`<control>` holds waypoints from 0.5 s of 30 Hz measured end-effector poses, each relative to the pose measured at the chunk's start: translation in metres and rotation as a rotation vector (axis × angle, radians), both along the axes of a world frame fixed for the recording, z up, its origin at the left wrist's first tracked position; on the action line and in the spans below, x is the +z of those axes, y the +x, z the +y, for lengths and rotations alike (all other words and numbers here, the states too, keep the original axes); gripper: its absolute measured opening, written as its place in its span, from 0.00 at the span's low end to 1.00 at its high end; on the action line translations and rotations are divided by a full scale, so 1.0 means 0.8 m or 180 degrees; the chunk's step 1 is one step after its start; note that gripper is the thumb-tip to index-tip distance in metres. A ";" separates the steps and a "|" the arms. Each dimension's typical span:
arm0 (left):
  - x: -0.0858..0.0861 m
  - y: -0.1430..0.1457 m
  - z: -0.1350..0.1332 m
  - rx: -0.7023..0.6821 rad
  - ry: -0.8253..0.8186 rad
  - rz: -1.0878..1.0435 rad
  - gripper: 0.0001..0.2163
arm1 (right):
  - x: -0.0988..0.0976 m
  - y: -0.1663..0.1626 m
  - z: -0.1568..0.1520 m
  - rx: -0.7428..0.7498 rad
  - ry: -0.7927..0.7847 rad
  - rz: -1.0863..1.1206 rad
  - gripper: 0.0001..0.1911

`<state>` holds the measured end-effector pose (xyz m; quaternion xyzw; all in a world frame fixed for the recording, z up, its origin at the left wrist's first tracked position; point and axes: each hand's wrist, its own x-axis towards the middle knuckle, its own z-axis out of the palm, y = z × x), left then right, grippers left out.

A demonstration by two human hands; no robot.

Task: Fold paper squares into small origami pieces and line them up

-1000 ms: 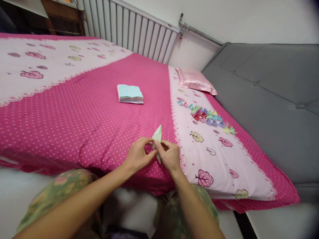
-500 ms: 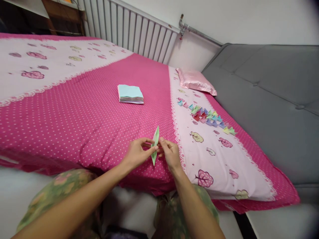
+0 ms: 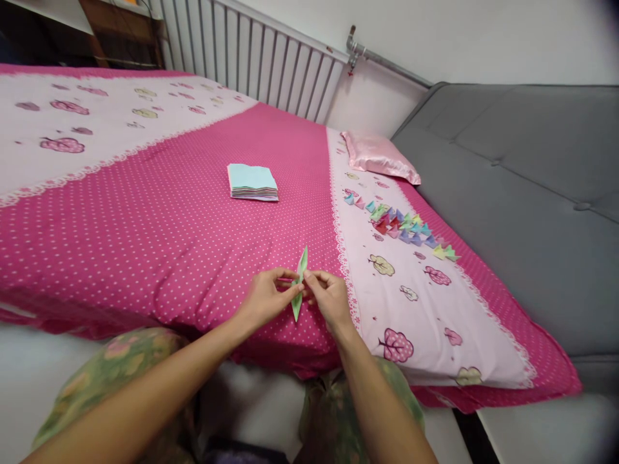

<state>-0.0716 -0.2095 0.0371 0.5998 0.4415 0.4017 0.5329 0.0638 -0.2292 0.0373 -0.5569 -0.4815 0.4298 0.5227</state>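
Observation:
A narrow, pale green folded paper piece (image 3: 299,282) stands nearly edge-on between my two hands, just above the near edge of the pink dotted bed sheet (image 3: 169,225). My left hand (image 3: 267,298) pinches it from the left with thumb and fingers closed. My right hand (image 3: 330,298) pinches it from the right the same way. Farther back on the sheet lies a stack of coloured paper squares (image 3: 252,182) with a light blue one on top. A cluster of several small folded paper figures (image 3: 401,225) lies to the right on the pale band.
A pink satin pillow (image 3: 380,156) rests at the bed's far right. A grey padded couch (image 3: 522,193) runs along the right side. A white radiator (image 3: 251,58) stands behind the bed. My knees in green patterned cloth (image 3: 116,367) are below the bed edge.
The green paper has been turned from showing a broad face to nearly edge-on, and looks narrower. Both hands stayed in the same place, pinching it.

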 end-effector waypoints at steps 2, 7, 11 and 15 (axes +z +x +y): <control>-0.001 0.000 0.000 -0.0019 -0.0036 -0.0041 0.12 | 0.000 0.001 0.000 0.0000 0.0003 -0.0019 0.19; 0.000 0.000 0.001 -0.0023 -0.0096 0.0003 0.12 | -0.001 0.002 0.001 -0.0005 0.0031 -0.0062 0.18; 0.002 0.000 0.001 -0.0004 -0.0110 0.0079 0.12 | 0.000 0.002 0.001 -0.0006 0.0025 -0.0066 0.18; 0.003 0.000 0.001 0.0025 -0.0108 0.0043 0.13 | 0.000 0.001 0.002 0.0007 -0.0002 -0.0059 0.19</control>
